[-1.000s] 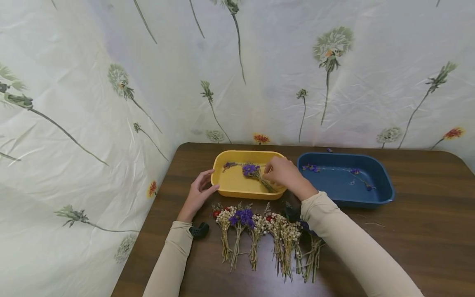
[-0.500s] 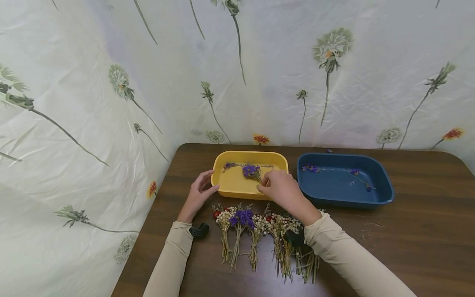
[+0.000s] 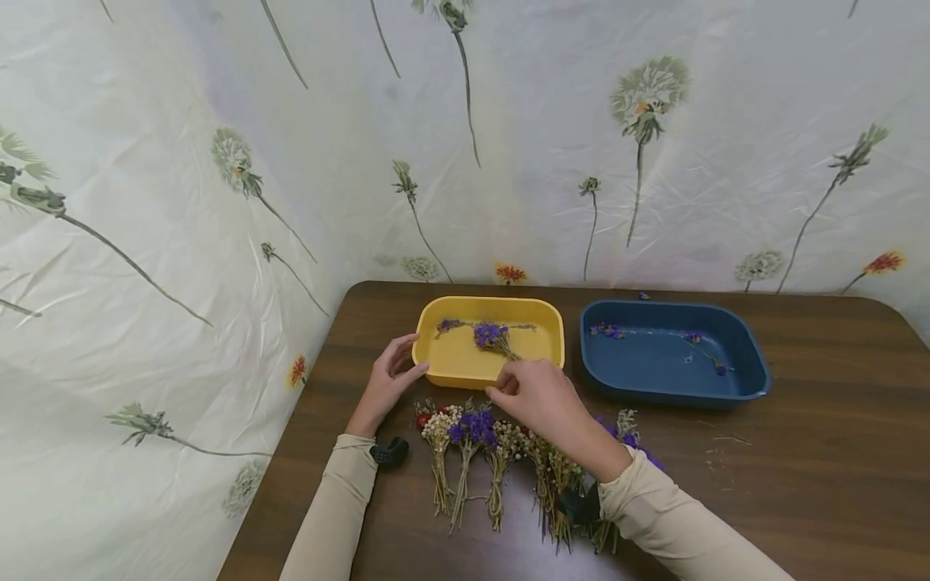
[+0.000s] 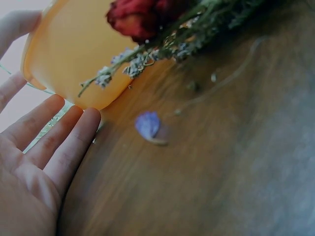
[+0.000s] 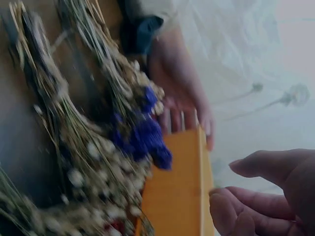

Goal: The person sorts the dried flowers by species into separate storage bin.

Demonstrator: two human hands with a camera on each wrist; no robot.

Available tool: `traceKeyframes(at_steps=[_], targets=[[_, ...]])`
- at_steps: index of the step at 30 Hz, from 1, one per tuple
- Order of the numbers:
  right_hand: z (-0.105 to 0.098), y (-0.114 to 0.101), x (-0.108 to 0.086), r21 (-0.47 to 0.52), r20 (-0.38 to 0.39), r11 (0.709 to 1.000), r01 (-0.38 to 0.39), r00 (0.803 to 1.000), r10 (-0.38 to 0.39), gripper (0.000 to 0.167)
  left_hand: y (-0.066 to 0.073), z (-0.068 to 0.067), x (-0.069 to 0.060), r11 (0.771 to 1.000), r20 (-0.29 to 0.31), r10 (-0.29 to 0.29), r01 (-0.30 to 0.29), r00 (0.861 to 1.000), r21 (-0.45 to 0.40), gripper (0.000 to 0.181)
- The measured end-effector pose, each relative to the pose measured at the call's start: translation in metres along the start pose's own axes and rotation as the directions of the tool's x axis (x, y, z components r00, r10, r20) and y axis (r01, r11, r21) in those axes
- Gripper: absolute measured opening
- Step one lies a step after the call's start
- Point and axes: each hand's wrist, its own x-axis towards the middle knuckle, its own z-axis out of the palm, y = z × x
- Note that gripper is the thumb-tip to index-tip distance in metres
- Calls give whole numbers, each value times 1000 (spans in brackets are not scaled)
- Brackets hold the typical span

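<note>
My left hand [image 3: 388, 383] rests against the left end of the yellow tray [image 3: 465, 379], its fairly straight fingers touching the outer wall, as the left wrist view also shows. Over the tray's front rim is my right hand [image 3: 541, 395]. In the right wrist view its thumb [image 5: 256, 164] stands apart from the bent fingers [image 5: 224, 211], and nothing shows between them. Inside the tray lies a bunch of purple dried flowers [image 3: 490, 335], its stem ends partly hidden behind the right hand. A thin purple sprig [image 3: 450, 324] lies along the tray's back.
Tied dried-flower bunches, among them a white one [image 3: 439, 428] and a purple one [image 3: 474, 428], line up before the yellow tray. My right forearm covers some. A blue tray [image 3: 672, 387] with loose purple sprigs stands right. A fallen petal [image 4: 147, 125] lies on the table.
My right hand has come from the right side of the yellow tray toward its front rim, away from the purple bunch's stems. The left hand and the bunch stay in place.
</note>
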Motion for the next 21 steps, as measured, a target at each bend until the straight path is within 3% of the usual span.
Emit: traceKeyframes(at_steps=[2, 12, 21], targets=[[5, -4, -5, 3, 25, 1000, -5, 1000, 5, 17, 9, 1, -2, 1000, 6, -13, 13, 1000, -13, 59], [32, -15, -27, -10, 91, 999, 49, 995, -48, 29, 10, 1, -3, 1000, 10, 1, -1, 1000, -11, 59], [57, -17, -40, -12, 160, 999, 44, 986, -42, 45, 9, 1, -3, 1000, 13, 2, -1, 1000, -12, 59]])
